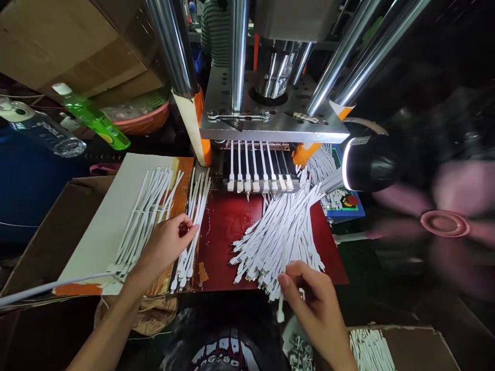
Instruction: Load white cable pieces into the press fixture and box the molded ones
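Far to the left of both hands, a clear plastic water bottle (40, 129) lying on its side, and beside it a green bottle (93, 117) with a white cap, tilted against brown cardboard. Nearer, a flat white board (96, 232) carrying a row of slim white strips (145, 216), glossy and straight, each ending in a small metal tip. Left hand (164, 247) resting palm-down at the edge of that board, fingers curled loosely, fingertips touching a second bundle of strips (191, 226) just to its right; not clenched, nothing clearly pinched. Just past the fingertips, a dark red mat (224, 226), smooth and wet-looking. Above and beyond the hands, a grey steel press plate (270, 126) on polished round columns, with more strips set side by side in a slotted fixture (257, 178) beneath. Right of the mat's centre, a fanned loose pile of strips (282, 232), matte white, criss-crossed. Right hand (313, 304) at the pile's near edge, thumb and fingers pinching a single strip (281, 306) that hangs downward. Further right, a black cylindrical lamp (371, 164) and a blurred pink fan (444, 222).
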A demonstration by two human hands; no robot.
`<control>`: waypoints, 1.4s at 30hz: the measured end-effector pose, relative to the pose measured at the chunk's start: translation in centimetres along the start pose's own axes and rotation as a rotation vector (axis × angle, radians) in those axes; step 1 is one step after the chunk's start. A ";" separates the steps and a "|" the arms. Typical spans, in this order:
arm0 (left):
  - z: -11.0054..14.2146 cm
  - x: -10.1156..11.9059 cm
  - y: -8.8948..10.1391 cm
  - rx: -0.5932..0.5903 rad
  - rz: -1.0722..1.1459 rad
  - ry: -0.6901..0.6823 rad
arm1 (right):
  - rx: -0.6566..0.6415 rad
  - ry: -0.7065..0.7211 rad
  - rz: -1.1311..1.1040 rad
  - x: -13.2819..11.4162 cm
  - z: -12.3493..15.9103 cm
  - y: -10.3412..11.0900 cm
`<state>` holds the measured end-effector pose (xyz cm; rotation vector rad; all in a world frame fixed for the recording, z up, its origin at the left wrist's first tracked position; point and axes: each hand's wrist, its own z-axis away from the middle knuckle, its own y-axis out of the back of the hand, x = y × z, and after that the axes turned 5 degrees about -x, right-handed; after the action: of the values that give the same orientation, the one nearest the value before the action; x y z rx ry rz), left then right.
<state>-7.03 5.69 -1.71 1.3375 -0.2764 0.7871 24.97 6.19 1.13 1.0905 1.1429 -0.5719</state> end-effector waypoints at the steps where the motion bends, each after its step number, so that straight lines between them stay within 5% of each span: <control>1: 0.1 0.1 0.1 -0.024 0.122 -0.025 | -0.024 0.041 -0.008 -0.3 0.2 -0.4; 8: 5.0 2.4 -4.0 -0.455 0.927 0.119 | -0.258 0.131 -0.068 -1.2 -0.1 -4.0; 14: 8.1 5.4 -6.2 -0.479 0.770 -0.083 | -0.550 0.003 -0.203 -0.4 0.1 -3.1; 18: 9.7 5.6 -7.4 -0.408 0.472 -0.348 | -0.287 -0.206 -0.447 -0.1 -0.6 -2.3; 21: 10.0 5.0 -7.9 -0.463 0.330 -0.395 | -0.098 -0.171 -0.476 0.1 -0.7 -3.0; 26: 6.4 7.1 -5.3 -0.343 0.435 -0.306 | -0.049 -0.059 -0.296 0.3 0.4 -4.0; 31: 2.2 10.7 -2.5 -0.288 0.521 -0.402 | -0.042 -0.014 -0.194 0.9 1.2 -4.8; 42: 2.8 10.5 -2.6 -0.374 0.599 -0.608 | 0.102 0.133 -0.288 0.5 -0.2 -4.2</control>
<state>2.86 6.65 3.34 1.1092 -1.2874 0.7446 21.56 4.76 -0.99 1.0696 1.4127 -0.7987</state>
